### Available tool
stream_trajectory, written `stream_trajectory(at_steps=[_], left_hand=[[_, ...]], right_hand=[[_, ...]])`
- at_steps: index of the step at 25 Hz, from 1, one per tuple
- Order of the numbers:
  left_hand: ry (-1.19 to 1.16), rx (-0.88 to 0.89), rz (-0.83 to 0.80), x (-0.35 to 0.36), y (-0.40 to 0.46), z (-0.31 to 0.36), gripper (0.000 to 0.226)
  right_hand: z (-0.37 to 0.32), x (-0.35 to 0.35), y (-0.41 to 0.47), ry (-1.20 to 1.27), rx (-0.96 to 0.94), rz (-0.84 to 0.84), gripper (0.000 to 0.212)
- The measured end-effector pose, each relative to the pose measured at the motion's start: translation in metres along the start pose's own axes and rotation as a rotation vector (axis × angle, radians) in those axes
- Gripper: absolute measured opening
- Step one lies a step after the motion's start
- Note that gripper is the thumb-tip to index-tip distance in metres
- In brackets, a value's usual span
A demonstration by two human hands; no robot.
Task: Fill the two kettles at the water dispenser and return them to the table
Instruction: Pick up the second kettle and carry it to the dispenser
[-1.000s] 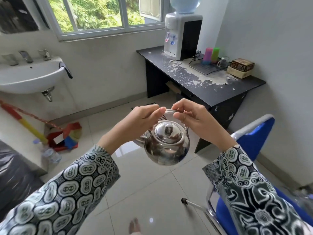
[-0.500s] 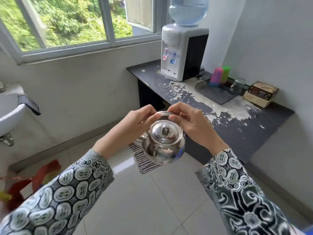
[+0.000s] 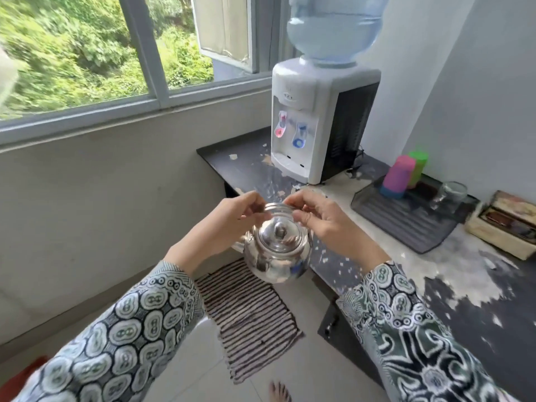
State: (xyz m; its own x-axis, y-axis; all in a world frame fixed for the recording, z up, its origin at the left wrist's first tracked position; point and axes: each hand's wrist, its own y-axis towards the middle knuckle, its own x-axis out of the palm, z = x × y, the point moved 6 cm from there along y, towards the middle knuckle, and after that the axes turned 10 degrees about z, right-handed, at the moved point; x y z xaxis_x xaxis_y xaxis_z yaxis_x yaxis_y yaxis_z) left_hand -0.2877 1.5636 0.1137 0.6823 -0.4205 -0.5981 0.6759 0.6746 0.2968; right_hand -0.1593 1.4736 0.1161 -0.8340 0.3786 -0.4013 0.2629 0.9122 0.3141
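Steel kettle (image 3: 277,252) at frame centre, hung by its bail handle, lid seated. Left hand (image 3: 229,220) at 9 o'clock of the handle and right hand (image 3: 322,217) at 3 o'clock, each pinched shut on it, likely to keep the pot level on approach. Water dispenser (image 3: 319,123) at 12 o'clock on the flaking black table (image 3: 435,274), red tap (image 3: 280,128) and blue tap (image 3: 300,136) facing out. Striped mat (image 3: 249,314) at 6 o'clock. Dish tray (image 3: 406,219) with pink tumbler (image 3: 397,177), green tumbler (image 3: 417,166) and glass jar (image 3: 451,194) at 2 o'clock, clear of the taps. Lid on: must come off before filling. Second kettle out of view.
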Motion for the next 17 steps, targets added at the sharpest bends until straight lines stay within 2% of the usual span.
stream_trajectory(at_steps=[3, 6, 11, 17], left_hand=[[0.066, -0.008, -0.022, 0.012, 0.066, -0.037, 0.01], [0.118, -0.027, -0.042, 0.024, 0.122, -0.077, 0.006], [0.156, -0.017, -0.098, 0.049, 0.206, -0.142, 0.007], [0.21, 0.04, -0.279, 0.073, 0.29, -0.203, 0.012]], right_hand=[[0.042, -0.007, 0.06, -0.044, 0.072, -0.1, 0.025], [0.08, -0.008, 0.109, -0.074, 0.129, -0.127, 0.027], [0.15, -0.006, 0.181, -0.091, 0.24, -0.068, 0.025], [0.218, 0.006, 0.249, -0.113, 0.4, 0.075, 0.028]])
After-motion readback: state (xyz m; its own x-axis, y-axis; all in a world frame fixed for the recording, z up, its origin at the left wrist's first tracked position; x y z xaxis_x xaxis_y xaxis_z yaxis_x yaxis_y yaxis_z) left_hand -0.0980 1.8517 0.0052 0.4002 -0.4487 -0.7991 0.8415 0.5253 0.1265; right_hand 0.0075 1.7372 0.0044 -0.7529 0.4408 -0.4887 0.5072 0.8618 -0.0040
